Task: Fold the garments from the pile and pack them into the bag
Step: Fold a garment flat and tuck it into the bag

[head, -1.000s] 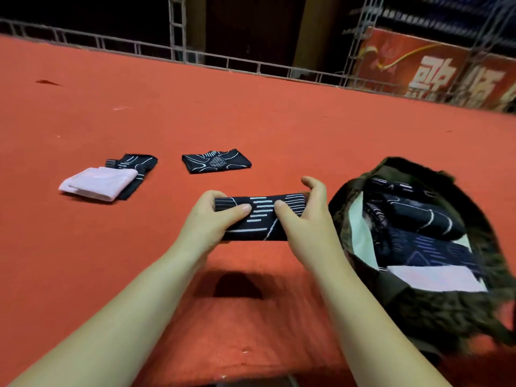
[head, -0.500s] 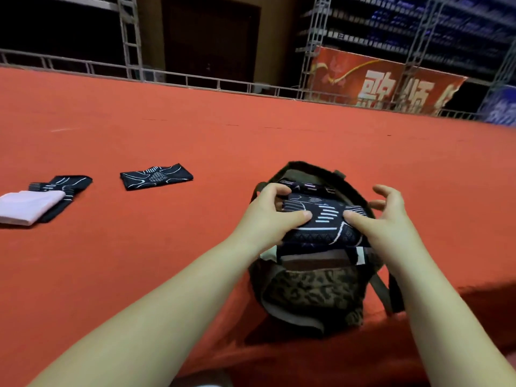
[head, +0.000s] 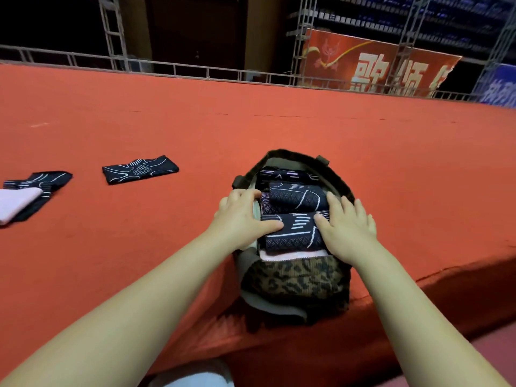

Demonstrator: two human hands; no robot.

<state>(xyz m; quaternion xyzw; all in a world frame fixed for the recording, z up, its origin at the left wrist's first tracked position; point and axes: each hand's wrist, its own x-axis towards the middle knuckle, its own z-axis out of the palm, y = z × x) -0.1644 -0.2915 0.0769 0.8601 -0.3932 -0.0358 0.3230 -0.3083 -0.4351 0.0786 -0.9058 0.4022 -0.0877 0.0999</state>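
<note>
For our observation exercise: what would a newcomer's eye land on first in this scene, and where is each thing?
First, the leopard-print bag at the near edge of the red table, packed with folded dark patterned garments. The left hand and right hand press the nearest folded garment down into it. Far left, a loose dark garment and a pink one on another dark piece wait.

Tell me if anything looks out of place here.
Nothing stands out. Both hands press a folded black garment into the bag; three more garments lie folded on the red table.
</note>
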